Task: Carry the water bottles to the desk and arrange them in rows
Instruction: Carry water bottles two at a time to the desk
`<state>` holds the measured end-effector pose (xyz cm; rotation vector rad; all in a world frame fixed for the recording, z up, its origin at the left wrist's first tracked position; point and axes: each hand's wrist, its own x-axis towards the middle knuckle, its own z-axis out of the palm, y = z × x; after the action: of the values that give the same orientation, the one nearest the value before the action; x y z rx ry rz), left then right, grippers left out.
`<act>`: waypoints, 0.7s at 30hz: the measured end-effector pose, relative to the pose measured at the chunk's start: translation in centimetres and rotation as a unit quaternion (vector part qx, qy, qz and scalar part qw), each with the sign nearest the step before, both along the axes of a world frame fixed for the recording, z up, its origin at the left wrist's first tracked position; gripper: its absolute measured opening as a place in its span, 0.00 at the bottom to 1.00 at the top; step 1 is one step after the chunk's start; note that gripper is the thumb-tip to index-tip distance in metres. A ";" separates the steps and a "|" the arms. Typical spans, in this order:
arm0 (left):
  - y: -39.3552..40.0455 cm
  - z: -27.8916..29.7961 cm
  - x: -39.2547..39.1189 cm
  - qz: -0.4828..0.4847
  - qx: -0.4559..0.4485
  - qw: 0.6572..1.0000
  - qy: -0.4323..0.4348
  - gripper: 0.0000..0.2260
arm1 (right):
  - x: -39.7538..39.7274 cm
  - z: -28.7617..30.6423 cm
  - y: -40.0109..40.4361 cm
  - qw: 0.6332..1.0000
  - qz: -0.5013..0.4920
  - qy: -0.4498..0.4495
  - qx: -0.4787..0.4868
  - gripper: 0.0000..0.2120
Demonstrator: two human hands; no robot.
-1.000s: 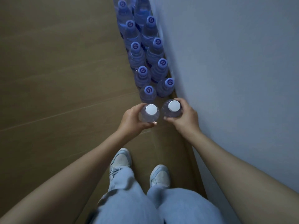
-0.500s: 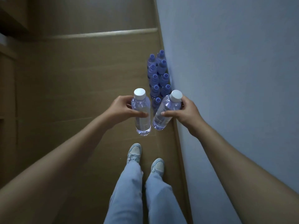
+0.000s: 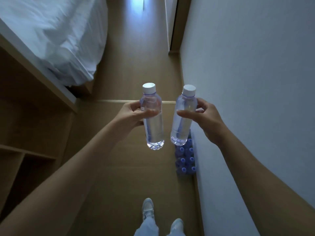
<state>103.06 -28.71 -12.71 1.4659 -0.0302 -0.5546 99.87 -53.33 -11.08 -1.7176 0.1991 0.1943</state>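
The left hand [image 3: 132, 113] grips one clear plastic white-capped water bottle [image 3: 152, 120] upright at mid-body; the right hand [image 3: 203, 116] pinches a second, slightly tilted clear bottle [image 3: 183, 118] just beside it. Both hang above the wooden floor [image 3: 129, 176]; blue-capped bottles [image 3: 186, 160] stand below against the pale wall [image 3: 255, 82].

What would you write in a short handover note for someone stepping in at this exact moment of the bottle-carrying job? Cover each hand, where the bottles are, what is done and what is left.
Left hand: grips a white-capped bottle, held upright in the air.
Right hand: grips a second white-capped bottle, tilted slightly, near the wall.
Blue-capped bottles stand in two rows on the floor against the wall.
Done: two bottles picked up.
Left: no desk is in view; carry these two there, set them in rows, return for the rest.
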 end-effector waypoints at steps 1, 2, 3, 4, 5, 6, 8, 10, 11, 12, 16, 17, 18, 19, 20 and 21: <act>0.8 1.3 0.9 0.008 0.002 1.000 -0.014 0.14 | 1.2 1.3 0.9 1.000 0.001 -0.016 0.000 0.20; 1.4 2.5 1.8 0.018 0.008 0.999 -0.027 0.14 | 2.3 2.3 1.7 1.000 0.002 -0.030 0.003 0.20; 2.0 3.7 2.8 0.027 0.017 0.999 -0.041 0.14 | 3.5 3.5 2.5 0.999 0.005 -0.044 0.005 0.20; 2.4 4.5 3.8 0.033 0.024 0.998 -0.052 0.14 | 4.6 4.4 3.2 0.998 0.010 -0.058 0.005 0.20; 2.8 5.3 5.0 0.037 0.030 0.997 -0.060 0.14 | 6.1 5.3 3.8 0.997 0.016 -0.069 0.005 0.18; 3.2 5.9 6.2 0.040 0.036 0.996 -0.065 0.14 | 7.6 6.1 4.5 0.997 0.021 -0.076 0.007 0.17; 3.8 6.7 9.3 0.044 0.041 0.995 -0.075 0.14 | 11.2 6.9 5.4 0.995 0.031 -0.089 0.010 0.15; 4.2 6.9 12.8 0.048 0.039 0.995 -0.083 0.13 | 15.0 7.3 6.0 0.994 0.035 -0.100 0.016 0.15; 4.3 6.9 14.9 0.052 0.039 0.994 -0.087 0.12 | 17.3 7.3 6.3 0.994 0.037 -0.103 0.019 0.14; 4.3 7.0 17.1 0.057 0.042 0.993 -0.092 0.13 | 19.8 7.3 6.5 0.994 0.038 -0.104 0.023 0.13; 4.3 7.7 27.4 0.068 0.052 0.990 -0.116 0.16 | 30.6 7.7 6.8 0.994 0.031 -0.105 0.025 0.17; 4.4 8.1 30.4 0.072 0.049 0.989 -0.120 0.16 | 33.6 7.8 6.8 0.993 0.032 -0.107 0.027 0.17; 4.4 8.5 33.4 0.074 0.046 0.988 -0.125 0.16 | 36.7 8.0 6.8 0.993 0.034 -0.108 0.032 0.17; 4.5 8.9 35.7 0.077 0.047 0.987 -0.130 0.16 | 39.1 8.2 6.9 0.993 0.037 -0.109 0.033 0.17; 4.6 9.4 38.6 0.084 0.051 0.986 -0.133 0.15 | 42.0 8.6 7.0 0.993 0.039 -0.109 0.033 0.17; 4.8 9.9 41.3 0.091 0.057 0.985 -0.138 0.15 | 44.8 9.0 7.1 0.993 0.040 -0.110 0.031 0.17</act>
<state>144.34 -23.95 -2.85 1.6291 -0.0822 -0.2054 144.66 -46.25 -2.08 -1.6726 -0.0369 0.0682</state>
